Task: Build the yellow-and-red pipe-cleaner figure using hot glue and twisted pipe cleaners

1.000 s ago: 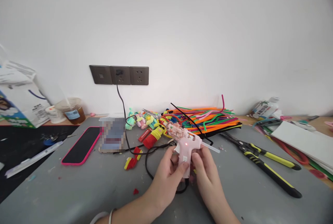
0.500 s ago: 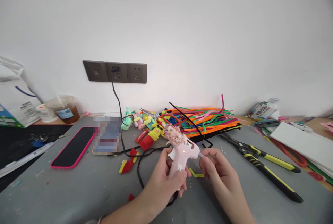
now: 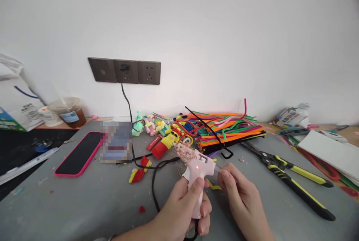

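Observation:
My left hand (image 3: 185,207) is wrapped round the handle of a pale pink hot glue gun (image 3: 200,166), whose small red light glows. The gun's nozzle end points away to the upper left, over a red and yellow pipe-cleaner figure (image 3: 167,144). At the back of the gun, my right hand (image 3: 241,196) pinches a clear glue stick (image 3: 218,169) that runs into the rear opening. A bent yellow pipe-cleaner piece (image 3: 213,185) lies on the grey mat between the hands. A red and yellow bow-like piece (image 3: 140,170) rests left of the gun.
A pile of coloured pipe cleaners (image 3: 230,129) lies against the wall. Pliers (image 3: 291,181) with black and yellow handles lie at right. A pink-cased phone (image 3: 80,154) and a drink cup (image 3: 70,114) are at left. A black cord (image 3: 127,102) hangs from the wall socket (image 3: 125,71).
My left thumb has moved up the handle, and its fingers have wrapped further round it. My right hand has shifted slightly right, with more of the glue stick showing. The camera view has moved slightly.

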Tool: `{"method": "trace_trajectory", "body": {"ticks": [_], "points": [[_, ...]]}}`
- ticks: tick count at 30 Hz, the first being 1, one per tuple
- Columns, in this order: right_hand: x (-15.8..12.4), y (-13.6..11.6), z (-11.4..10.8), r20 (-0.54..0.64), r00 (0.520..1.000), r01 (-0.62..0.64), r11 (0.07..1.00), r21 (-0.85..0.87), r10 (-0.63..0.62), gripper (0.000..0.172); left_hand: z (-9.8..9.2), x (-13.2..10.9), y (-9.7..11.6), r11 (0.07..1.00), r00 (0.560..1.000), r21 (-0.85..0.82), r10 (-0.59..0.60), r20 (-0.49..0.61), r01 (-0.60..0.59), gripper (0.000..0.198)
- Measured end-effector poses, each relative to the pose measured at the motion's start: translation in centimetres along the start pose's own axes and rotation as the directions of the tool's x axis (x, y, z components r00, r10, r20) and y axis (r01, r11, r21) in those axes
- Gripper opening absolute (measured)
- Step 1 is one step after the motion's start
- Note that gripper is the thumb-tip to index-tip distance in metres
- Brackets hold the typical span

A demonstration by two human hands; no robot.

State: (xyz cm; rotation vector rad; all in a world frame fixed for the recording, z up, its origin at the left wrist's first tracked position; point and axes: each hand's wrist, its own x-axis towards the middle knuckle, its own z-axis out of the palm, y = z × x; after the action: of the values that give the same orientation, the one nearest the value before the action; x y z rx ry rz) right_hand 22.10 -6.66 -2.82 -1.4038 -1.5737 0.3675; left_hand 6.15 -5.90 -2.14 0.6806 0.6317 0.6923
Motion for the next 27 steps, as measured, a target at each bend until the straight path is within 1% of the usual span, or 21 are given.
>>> {"method": "trace_trajectory", "body": {"ticks": [5,8,15,22,27], "points": [[0.10,-0.22,-0.14,0.024,0.999,0.031,0.999,-0.025,-0.031,0.040,0.20,-0.08,0.36,0.993,0.993,-0.019,-0.116,-0.031,0.116,0.076],[0.21,-0.30,-0.18,0.034,0.999,0.023,0.998,-0.054,-0.022,0.040,0.32,-0.13,0.61,0.988,0.987,-0.010,-0.151,-0.052,0.151,0.079],[0.35,-0.14,-0.04,0.069,0.998,0.008,0.997,-0.079,-0.003,0.041,0.45,-0.26,0.42,0.994,0.992,0.001,-0.105,-0.070,0.105,0.078],[0.42,-0.27,0.11,0.081,0.997,-0.002,0.996,-0.095,0.010,0.042,0.33,-0.16,0.40,0.993,0.990,0.010,-0.113,-0.085,0.114,0.078],[0.55,-0.18,0.15,0.106,0.993,-0.042,0.994,-0.105,0.053,0.044,0.30,-0.06,0.52,0.992,0.989,0.000,-0.125,-0.085,0.125,0.078]]}}
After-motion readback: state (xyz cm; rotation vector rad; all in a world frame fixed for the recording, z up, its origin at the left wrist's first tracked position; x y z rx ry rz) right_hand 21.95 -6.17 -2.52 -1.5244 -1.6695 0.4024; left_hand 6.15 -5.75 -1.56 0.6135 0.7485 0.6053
